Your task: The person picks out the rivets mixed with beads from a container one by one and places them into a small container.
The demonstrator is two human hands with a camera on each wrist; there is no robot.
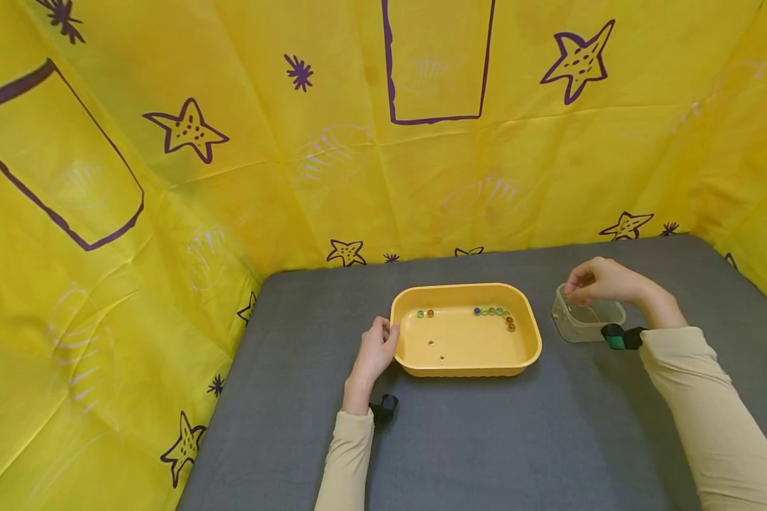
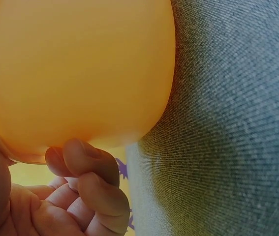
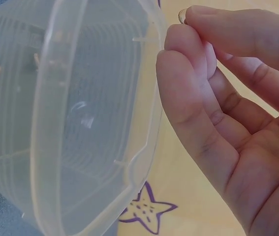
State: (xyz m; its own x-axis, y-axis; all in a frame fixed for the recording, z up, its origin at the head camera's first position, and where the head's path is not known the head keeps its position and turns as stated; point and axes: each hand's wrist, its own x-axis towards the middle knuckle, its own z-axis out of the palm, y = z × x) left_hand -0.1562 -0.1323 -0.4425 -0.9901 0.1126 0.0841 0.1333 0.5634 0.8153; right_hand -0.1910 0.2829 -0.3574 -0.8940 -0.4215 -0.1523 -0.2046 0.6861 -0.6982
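Note:
My left hand (image 1: 377,348) grips the left end of a yellow plastic basin (image 1: 466,370); in the left wrist view its fingers (image 2: 87,157) bend against the basin's outer wall. Inside the basin lie several glass marbles, among them a green marble (image 1: 420,314), an orange marble (image 1: 430,313) and a blue marble (image 1: 477,311). Over the left rim of a clear plastic container (image 1: 578,332), my right hand (image 1: 604,279) pinches a small clear marble (image 3: 182,16) between thumb and fingertips, mostly covered by them. What lies inside the container is hard to tell.
Both stand on a grey cloth-covered table (image 1: 460,440), the container just right of the basin. Two tiny round things, one a speck (image 1: 442,358), lie in the basin's front left part. A yellow patterned curtain (image 1: 422,177) closes off the back and sides.

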